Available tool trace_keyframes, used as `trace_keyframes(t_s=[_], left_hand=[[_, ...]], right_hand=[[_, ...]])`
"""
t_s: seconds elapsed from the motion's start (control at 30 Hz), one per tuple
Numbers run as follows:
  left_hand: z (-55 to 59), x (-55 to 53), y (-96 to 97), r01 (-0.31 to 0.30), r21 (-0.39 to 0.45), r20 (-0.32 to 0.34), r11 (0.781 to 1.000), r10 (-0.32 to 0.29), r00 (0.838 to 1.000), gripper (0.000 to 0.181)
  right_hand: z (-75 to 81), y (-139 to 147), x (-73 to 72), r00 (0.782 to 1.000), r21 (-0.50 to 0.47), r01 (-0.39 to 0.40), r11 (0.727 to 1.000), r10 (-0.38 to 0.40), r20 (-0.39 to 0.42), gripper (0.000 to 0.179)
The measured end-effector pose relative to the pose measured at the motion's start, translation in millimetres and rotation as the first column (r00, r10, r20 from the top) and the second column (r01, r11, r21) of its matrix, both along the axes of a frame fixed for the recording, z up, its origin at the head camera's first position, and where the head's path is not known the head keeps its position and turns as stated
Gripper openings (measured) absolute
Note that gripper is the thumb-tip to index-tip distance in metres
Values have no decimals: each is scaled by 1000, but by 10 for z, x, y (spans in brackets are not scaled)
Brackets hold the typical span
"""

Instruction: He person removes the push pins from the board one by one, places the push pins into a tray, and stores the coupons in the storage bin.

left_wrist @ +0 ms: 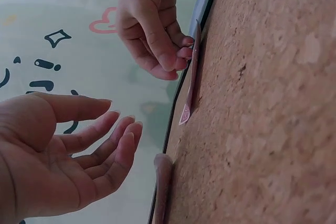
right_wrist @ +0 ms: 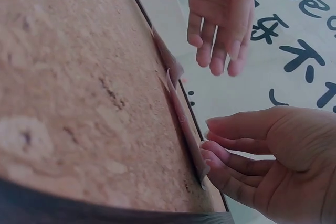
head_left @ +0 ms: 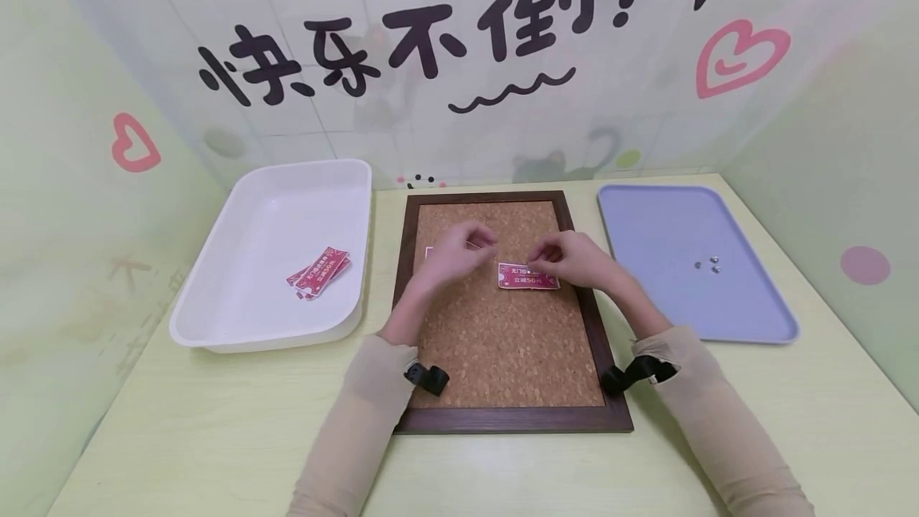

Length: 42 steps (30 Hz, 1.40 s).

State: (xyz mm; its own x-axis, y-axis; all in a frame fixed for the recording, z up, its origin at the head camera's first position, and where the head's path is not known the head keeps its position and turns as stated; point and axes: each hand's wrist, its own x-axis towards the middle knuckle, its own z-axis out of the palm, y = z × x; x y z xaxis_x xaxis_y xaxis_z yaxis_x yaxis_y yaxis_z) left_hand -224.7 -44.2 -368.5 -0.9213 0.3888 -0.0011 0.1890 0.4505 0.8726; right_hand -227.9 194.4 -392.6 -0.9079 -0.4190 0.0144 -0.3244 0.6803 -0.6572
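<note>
In the head view a red-pink coupon [head_left: 527, 278] with white and yellow print lies on the cork board [head_left: 513, 349]. My right hand [head_left: 572, 258] is at its upper right edge, thumb and fingertips pinching a tiny silvery pushpin [left_wrist: 190, 44] against the coupon. In the right wrist view the same coupon [right_wrist: 184, 124] stands slightly off the cork, curling at its ends. My left hand [head_left: 459, 252] hovers left of it, fingers loosely bent and holding nothing. Behind that hand a second coupon [head_left: 428, 251] shows only a corner; the rest is hidden.
To the left stands a white basin [head_left: 251, 222] with several overlapping coupons [head_left: 321, 274] inside. A lavender tray [head_left: 668, 238] on the right bears several small silver pins [head_left: 714, 263]. Dark wood frames [head_left: 517, 420] the board. A printed sheet covers the wall behind.
</note>
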Motion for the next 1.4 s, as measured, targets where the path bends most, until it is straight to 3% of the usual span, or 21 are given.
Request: trace_keyframes(t_s=[0.3, 0.53, 0.73, 0.97, 1.4], left_hand=[[-140, -71, 138, 41, -58, 74, 997, -37, 997, 24], [-198, -100, 168, 33, -103, 131, 994, -19, 991, 27], [-218, -100, 162, 35, -106, 149, 994, -19, 989, 28], [-247, -105, 179, 75, -72, 156, 995, -63, 986, 19], [-289, -121, 184, 11, -50, 186, 999, -1, 983, 12]], right_hand=[[-38, -29, 17, 1000, 29, -20, 999, 20, 22, 10], [-71, -25, -4, 1000, 41, -2, 999, 1, 28, 9], [-80, -32, -15, 999, 52, 7, 999, -9, 31, 9], [-91, -46, -30, 999, 70, 23, 997, -25, 26, 9], [-86, -86, -53, 997, 101, 59, 993, -64, 46, 11]])
